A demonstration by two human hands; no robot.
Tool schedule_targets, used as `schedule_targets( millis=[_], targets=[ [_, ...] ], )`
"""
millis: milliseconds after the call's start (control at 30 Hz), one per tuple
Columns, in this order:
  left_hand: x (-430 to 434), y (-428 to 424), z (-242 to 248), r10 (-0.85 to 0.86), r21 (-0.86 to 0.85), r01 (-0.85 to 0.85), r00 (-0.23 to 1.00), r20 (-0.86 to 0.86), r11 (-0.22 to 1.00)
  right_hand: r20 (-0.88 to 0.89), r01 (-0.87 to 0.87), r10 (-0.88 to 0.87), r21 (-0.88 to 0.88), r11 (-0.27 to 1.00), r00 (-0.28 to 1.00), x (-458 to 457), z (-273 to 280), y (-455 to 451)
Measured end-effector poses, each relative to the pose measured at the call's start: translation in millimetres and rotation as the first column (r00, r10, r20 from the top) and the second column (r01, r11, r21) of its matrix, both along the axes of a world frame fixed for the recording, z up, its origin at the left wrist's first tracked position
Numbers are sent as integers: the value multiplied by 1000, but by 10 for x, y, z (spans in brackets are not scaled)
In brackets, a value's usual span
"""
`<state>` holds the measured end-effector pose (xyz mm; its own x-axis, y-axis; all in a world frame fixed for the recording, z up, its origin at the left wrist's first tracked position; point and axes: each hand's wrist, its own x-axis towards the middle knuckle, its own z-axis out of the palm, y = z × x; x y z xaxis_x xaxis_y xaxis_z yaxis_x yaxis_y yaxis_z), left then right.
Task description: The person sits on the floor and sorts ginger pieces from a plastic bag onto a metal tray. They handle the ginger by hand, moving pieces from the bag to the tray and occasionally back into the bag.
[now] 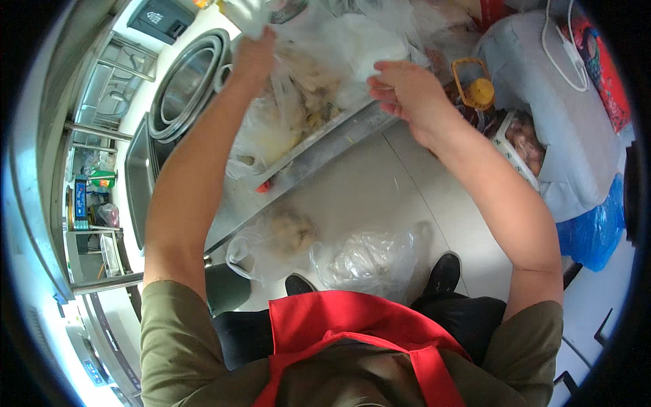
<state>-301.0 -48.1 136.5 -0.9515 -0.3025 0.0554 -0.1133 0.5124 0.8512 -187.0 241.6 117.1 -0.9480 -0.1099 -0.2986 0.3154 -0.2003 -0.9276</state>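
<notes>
My left hand [254,58] reaches to the far side of a metal work surface [229,213], with its fingertips at a translucent white plastic item [246,18]. That spot is blurred, so I cannot tell whether it grips the item. Over the surface's right edge, my right hand [409,94] has its fingers apart and holds nothing visible. Between the hands lies a heap of clear plastic bags [351,43]. Pale tan and brownish contents [315,89] show through the bags, too blurred to name. A small red scrap [263,186] lies near the surface's front edge.
Nested steel basins [188,86] stand at the left. To the right are a jug with a yellow cap [480,93], a bag of brownish round items [526,142] and a grey padded item [549,96] with a white cable [572,48]. Filled plastic bags [368,259] rest on the floor by my feet.
</notes>
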Motion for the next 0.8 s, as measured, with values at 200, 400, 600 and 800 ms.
schedule_targets(
  millis=[200,400,600,800],
  targets=[
    [-488,-1002,-369,-61,435,-35,977,205,900,292,-183,155,72,980,944,420,-1188,-152],
    [781,-900,81,-117,-9,116,992,-37,993,492,-443,366,46,895,790,873,-1753,-401],
    [3269,-694,-357,-354,-484,707,691,630,517,568,-558,418,89,825,709,1159,-1950,-504],
    [4072,-1490,-774,268,-277,-92,657,705,956,354,-818,740,312,483,572,1530,-1980,-723]
  ],
)
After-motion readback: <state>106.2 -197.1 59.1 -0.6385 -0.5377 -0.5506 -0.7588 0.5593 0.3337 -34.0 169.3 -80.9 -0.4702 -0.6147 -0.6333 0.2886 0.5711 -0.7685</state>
